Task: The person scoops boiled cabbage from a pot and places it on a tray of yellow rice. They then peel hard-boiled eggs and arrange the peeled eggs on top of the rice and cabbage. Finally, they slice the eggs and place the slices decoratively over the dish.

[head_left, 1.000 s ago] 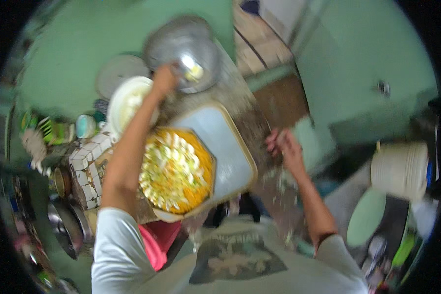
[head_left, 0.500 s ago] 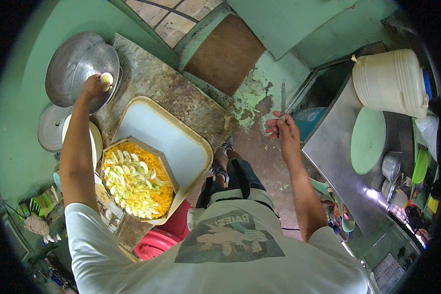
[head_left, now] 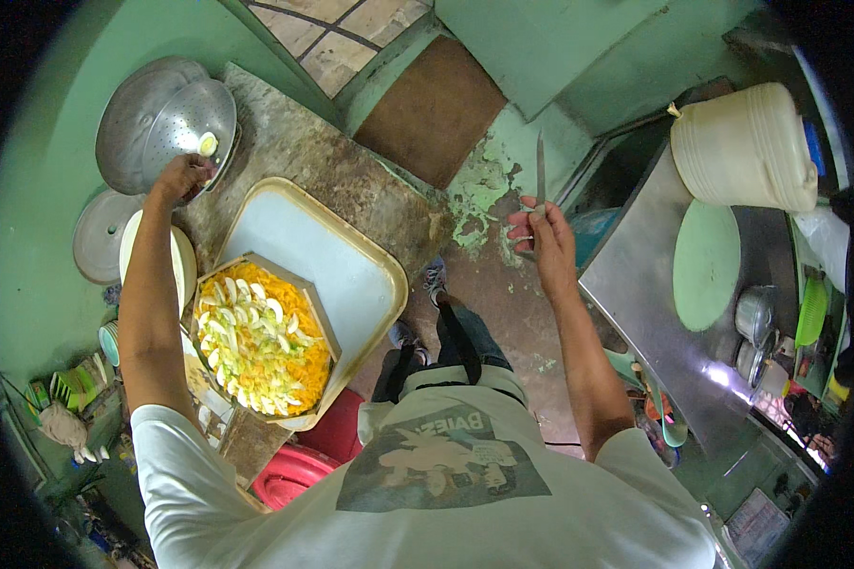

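Observation:
My left hand (head_left: pixel 186 177) is over the near edge of a metal colander (head_left: pixel 176 128) at the left, its fingers apart and partly hidden. Just beyond the fingertips, a boiled egg half (head_left: pixel 207 144) shows its yolk inside the colander, apart from the hand. On the right, my right hand (head_left: pixel 545 226) grips a knife (head_left: pixel 541 171) with its narrow blade pointing away from me. An octagonal tray of orange-yellow food (head_left: pixel 289 370), topped with egg slices (head_left: pixel 242 308) and chopped pale green pieces, sits nearer me on the left.
Under the food tray lies a large pale-blue serving tray (head_left: pixel 285 228) on a worn counter (head_left: pixel 332 152). A red plastic stool or tub (head_left: pixel 294 474) stands below. On the right, a metal counter (head_left: pixel 636 284) holds a green oval board (head_left: pixel 707 266) and a cream water jug (head_left: pixel 745 147).
My left hand has let go of the egg half, which now sits in the colander, and has drawn slightly back toward me. The right hand still grips the knife.

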